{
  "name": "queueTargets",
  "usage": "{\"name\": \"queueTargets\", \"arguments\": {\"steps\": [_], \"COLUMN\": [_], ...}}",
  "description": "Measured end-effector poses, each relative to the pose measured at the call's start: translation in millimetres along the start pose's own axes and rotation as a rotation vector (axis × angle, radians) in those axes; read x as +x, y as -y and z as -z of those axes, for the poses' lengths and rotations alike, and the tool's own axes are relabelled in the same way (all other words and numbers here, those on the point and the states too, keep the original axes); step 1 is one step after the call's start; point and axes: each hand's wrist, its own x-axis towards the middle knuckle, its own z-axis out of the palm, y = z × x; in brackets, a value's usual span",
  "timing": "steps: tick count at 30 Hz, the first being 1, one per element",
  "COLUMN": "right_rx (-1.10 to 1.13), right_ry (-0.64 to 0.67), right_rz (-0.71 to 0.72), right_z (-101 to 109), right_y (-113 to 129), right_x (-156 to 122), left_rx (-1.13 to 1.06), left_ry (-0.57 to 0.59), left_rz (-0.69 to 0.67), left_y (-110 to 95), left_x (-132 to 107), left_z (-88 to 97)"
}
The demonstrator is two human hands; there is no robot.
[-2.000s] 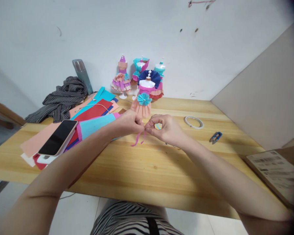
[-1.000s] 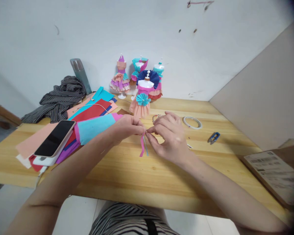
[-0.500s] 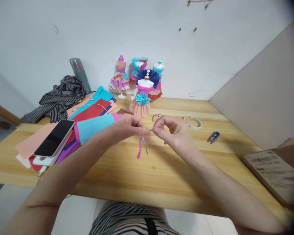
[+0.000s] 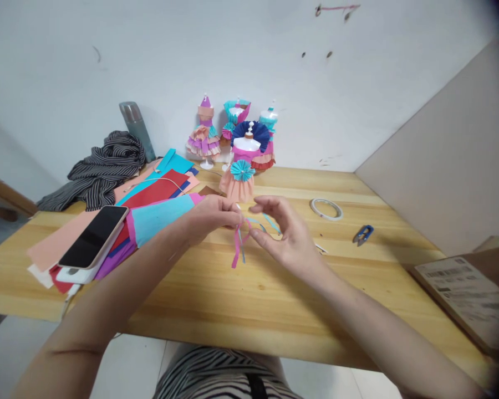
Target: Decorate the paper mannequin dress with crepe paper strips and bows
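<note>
Pink strip (image 4: 235, 254), one: I find it between the two hands, hanging below the pinch of the left hand (image 4: 214, 215), long axis running down the view with a slight slant to the left; its upper part curls toward the right hand (image 4: 290, 239). Blue-grey strip (image 4: 243, 253), one: just beside it, nearly parallel. Left hand: the nearer, thumb and fingers pressed together on the pink strip. Right hand: thumb and forefinger parted, thumb tip by the curl; contact, I cannot tell. Paper-dressed figure (image 4: 238, 187), one: upright, beyond the hands.
</note>
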Motion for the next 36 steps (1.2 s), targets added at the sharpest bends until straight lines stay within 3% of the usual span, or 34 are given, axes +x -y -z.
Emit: {"name": "queueTargets", "arguments": {"steps": [3,7,9,13,16,24,26,30,36], "right_rx": [-0.145,-0.059,-0.061,-0.151,-0.175,0.245,0.195,-0.005,-0.367], "right_ry": [-0.154,-0.008,-0.04,-0.243,-0.202,0.086,0.034,-0.21,-0.232], "right_rz": [0.15,0.06,0.027,0.208,0.278,-0.143,-0.133,-0.049,0.203], "right_z": [2.0,1.9,2.0,6.3,5.3,-7.2,-0.4,7.3,-11.8], "right_y": [4.3,10.1,8.4,1.3,1.4,-4.9,-13.7,-33.7,-59.8], "right_x": [-4.4,-14.9,-17.3,-10.6,-3.4,4.1,17.7,53.9,81.1], "left_rx": [-0.046,-0.13,-0.155,-0.136,-0.072,-0.09,-0.06,0.109,0.496], "left_ry": [0.005,-0.009,-0.005,0.013,0.004,0.005,-0.005,-0.012,0.068], "left_rz": [-0.008,0.026,0.052,0.053,0.014,0.023,-0.006,-0.046,-0.217], "left_y": [2.5,2.9,2.9,6.5,8.7,7.8,3.7,-14.5,-43.4], "left_x": [-0.7,-2.9,-3.6,-2.3,-1.1,-5.1,-4.6,-3.2,-3.2], "left_z": [0.3,0.2,0.8,3.1,2.0,0.9,7.2,20.2,36.3]}}
